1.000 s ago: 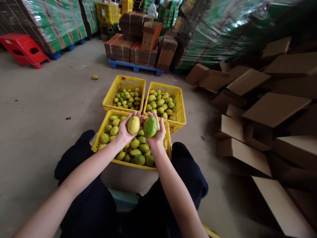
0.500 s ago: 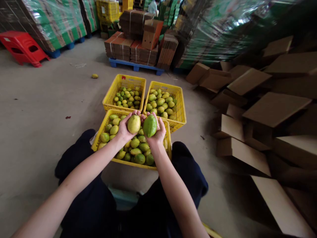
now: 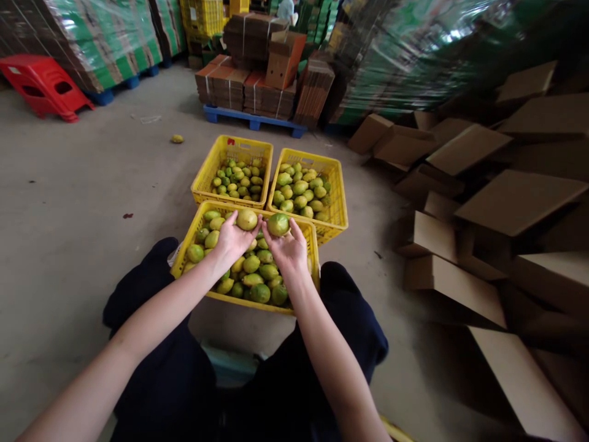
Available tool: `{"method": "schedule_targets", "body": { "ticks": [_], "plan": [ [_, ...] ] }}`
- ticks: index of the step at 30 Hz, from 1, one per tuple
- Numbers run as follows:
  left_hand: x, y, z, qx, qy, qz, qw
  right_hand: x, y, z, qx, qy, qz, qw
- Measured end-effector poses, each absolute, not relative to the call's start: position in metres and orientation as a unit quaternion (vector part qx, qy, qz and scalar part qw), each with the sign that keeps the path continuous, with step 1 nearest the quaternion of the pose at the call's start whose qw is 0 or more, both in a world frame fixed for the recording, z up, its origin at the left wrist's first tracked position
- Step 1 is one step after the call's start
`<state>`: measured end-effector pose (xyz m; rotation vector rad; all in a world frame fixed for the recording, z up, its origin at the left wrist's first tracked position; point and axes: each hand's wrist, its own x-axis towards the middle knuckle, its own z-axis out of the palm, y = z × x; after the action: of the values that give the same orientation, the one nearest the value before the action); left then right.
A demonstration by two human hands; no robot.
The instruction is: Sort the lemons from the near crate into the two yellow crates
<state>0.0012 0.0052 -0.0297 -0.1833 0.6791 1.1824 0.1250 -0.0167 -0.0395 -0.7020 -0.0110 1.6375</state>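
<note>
Yellow lemon (image 3: 247,219), green lemon (image 3: 278,224) | cradled in left hand (image 3: 234,239), right hand (image 3: 289,250) respectively | likely firm, light, slick; cup middles

left fruit (image 3: 247,220): yellow | right fruit (image 3: 278,224): green-yellow | crates (image 3: 207,175): yellow | stool (image 3: 46,73): red

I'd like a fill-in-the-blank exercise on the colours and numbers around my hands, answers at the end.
1. The left hand holds a lemon that is mostly ____.
2. The right hand holds another lemon, showing more ____ on its skin.
3. Grouped together by the hands are ____ yellow crates of lemons.
4. The plastic stool is coloured ____.

Missing words: yellow; green; three; red.
</note>
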Motion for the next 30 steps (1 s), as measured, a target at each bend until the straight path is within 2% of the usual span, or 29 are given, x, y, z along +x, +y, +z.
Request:
{"method": "schedule_targets", "body": {
  "ticks": [5, 8, 12, 16, 20, 24, 28, 30],
  "plan": [
    [-0.003, 0.000, -0.026, 0.070, 0.280, 0.581, 0.761, 0.127, -0.022, -0.037, -0.307, -0.127, 0.682, 0.652],
    [-0.007, -0.003, -0.026, 0.282, 0.303, 0.598, 0.686, 0.126, -0.027, -0.038, -0.365, -0.335, 0.521, 0.695],
    [-0.011, -0.008, -0.030, 0.492, 0.321, 0.618, 0.522, 0.126, -0.039, -0.043, -0.403, -0.554, 0.263, 0.679],
    [-0.014, -0.013, -0.030, 0.549, 0.315, 0.622, 0.460, 0.128, -0.048, -0.046, -0.393, -0.619, 0.151, 0.663],
    [-0.015, -0.015, -0.026, 0.564, 0.302, 0.620, 0.454, 0.128, -0.047, -0.050, -0.381, -0.638, 0.086, 0.663],
    [-0.012, -0.008, -0.025, 0.481, 0.351, 0.621, 0.510, 0.120, -0.042, -0.053, -0.404, -0.586, 0.103, 0.695],
    [-0.006, 0.000, -0.024, 0.192, 0.441, 0.519, 0.707, 0.111, -0.033, -0.057, -0.487, -0.423, 0.293, 0.705],
    [-0.005, -0.002, -0.022, 0.078, 0.471, 0.451, 0.754, 0.109, -0.029, -0.061, -0.521, -0.318, 0.372, 0.700]
  ]
}}
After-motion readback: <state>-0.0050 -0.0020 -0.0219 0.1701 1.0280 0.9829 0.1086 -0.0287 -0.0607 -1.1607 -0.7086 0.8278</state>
